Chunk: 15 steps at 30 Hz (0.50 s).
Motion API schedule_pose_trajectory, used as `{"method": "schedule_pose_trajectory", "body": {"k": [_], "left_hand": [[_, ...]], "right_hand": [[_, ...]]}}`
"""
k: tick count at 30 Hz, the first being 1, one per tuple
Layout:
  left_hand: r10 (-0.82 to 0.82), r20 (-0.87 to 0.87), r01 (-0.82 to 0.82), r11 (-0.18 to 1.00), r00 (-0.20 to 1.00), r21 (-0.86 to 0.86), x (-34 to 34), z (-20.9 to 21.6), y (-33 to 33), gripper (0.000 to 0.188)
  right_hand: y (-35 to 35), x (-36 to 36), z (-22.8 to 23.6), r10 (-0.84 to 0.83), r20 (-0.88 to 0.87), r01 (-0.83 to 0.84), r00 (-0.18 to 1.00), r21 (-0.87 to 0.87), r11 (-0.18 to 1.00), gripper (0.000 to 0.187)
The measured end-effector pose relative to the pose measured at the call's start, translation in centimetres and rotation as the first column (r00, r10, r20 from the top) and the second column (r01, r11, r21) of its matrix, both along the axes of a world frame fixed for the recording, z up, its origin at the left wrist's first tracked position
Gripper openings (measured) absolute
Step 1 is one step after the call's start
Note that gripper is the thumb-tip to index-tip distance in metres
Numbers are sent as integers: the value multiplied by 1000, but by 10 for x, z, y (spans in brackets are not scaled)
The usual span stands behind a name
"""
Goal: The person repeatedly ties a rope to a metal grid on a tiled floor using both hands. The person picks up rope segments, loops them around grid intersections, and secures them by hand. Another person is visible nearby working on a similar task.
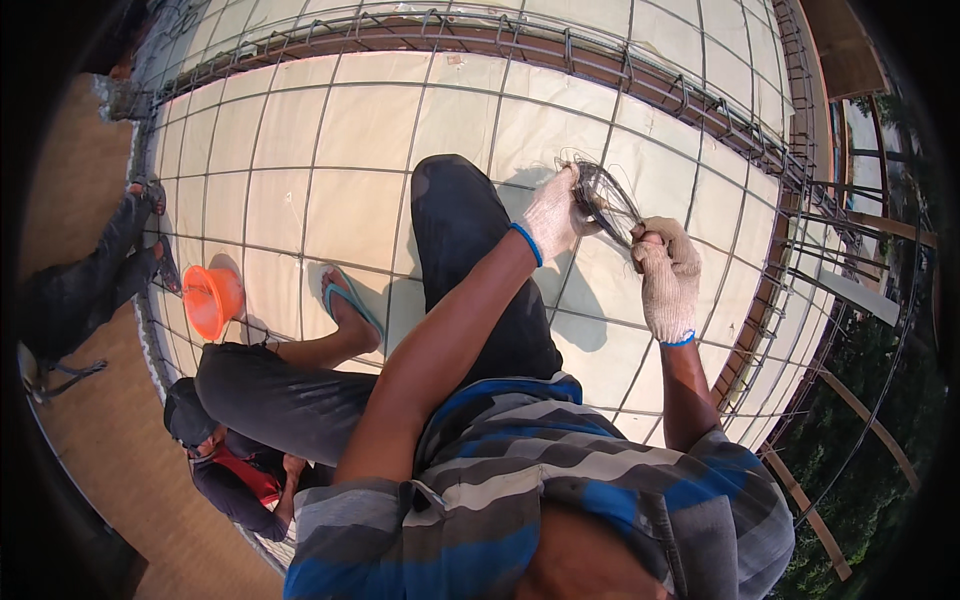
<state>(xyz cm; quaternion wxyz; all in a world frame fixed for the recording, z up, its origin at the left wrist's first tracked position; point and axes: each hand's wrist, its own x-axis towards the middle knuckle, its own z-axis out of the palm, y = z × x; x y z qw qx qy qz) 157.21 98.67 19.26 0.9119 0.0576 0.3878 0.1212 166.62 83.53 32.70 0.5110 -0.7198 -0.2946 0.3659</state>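
Observation:
My left hand (553,213), in a whitish knit glove with a blue cuff, is closed around a bundle of thin dark tie wire (603,190). The wire is bent into a loose loop, with fine ends sticking out above it. On the other side, my right hand (668,272), gloved the same way, has its fingers curled on the bundle's lower right ends. Bare fingertips show at the right glove. Both hands are above a rebar grid (500,95) laid over pale sheeting (365,130).
An orange bucket (208,303) stands at the left, near my sandalled foot (350,305). Beyond it are another person's legs (110,260); a capped person (240,465) sits lower left. Thicker rebar cages (480,40) run along the far side and right edge, with bars projecting outward.

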Motion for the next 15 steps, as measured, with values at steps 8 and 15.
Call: {"method": "schedule_pose_trajectory", "body": {"k": [8, 15], "left_hand": [[-210, -105, 207, 977, 972, -39, 14, 43, 21, 84], [154, 255, -165, 986, 955, 19, -111, 194, 86, 101]], "right_hand": [[70, 10, 116, -344, -3, 206, 939, 806, 555, 19], [115, -68, 95, 122, 570, -361, 812, 326, 874, 29]]}}
